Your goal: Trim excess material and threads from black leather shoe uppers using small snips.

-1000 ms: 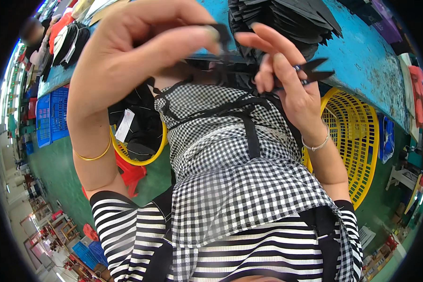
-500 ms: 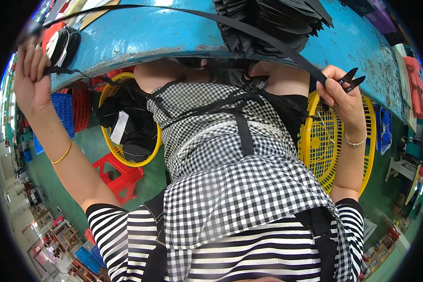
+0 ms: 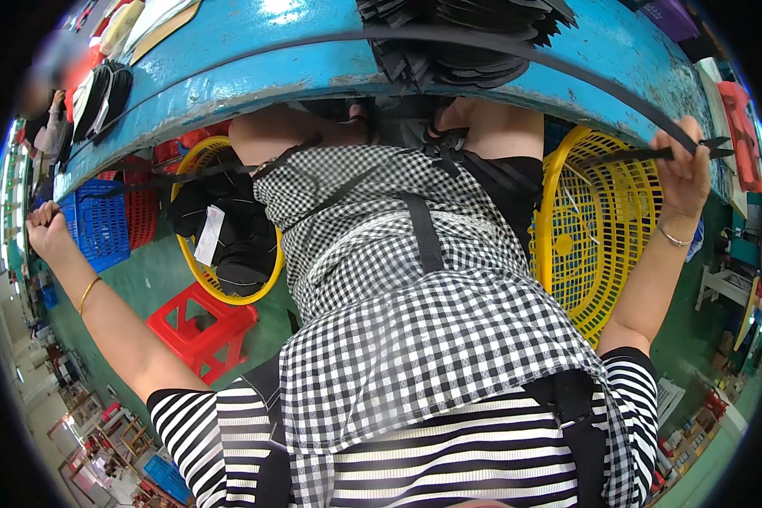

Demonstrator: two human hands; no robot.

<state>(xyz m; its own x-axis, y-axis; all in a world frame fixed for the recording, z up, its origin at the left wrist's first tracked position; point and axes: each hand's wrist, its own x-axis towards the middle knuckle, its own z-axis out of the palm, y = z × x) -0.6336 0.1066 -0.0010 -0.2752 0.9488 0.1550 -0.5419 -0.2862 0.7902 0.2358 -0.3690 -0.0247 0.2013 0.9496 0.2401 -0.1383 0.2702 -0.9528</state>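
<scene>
A long black strap (image 3: 635, 97) arches across the blue table from my right hand (image 3: 684, 173) toward the left. My right hand is closed on it and also holds black scissors (image 3: 718, 148), tips pointing right. A short black strip (image 3: 622, 157) sticks out on the left of that hand. At the far left, my left hand (image 3: 49, 229) is in a fist beside a black band (image 3: 157, 182) running to my lap; it seems to grip strap, but its fingers hide the hold. Under the strap's middle lies a stack of black fabric pieces (image 3: 466, 55).
The blue table (image 3: 313, 55) edge runs before my knees. A yellow basket (image 3: 273, 284) with black pieces stands left, another yellow basket (image 3: 550, 229) right. A red stool (image 3: 203, 330) and blue crate (image 3: 102, 224) are left. Another person (image 3: 55, 123) is at the far left.
My left hand has dropped from beside the table edge to lower left. My right hand has moved right with strap and scissors, and the strap's arch now lies lower, across the stack.
</scene>
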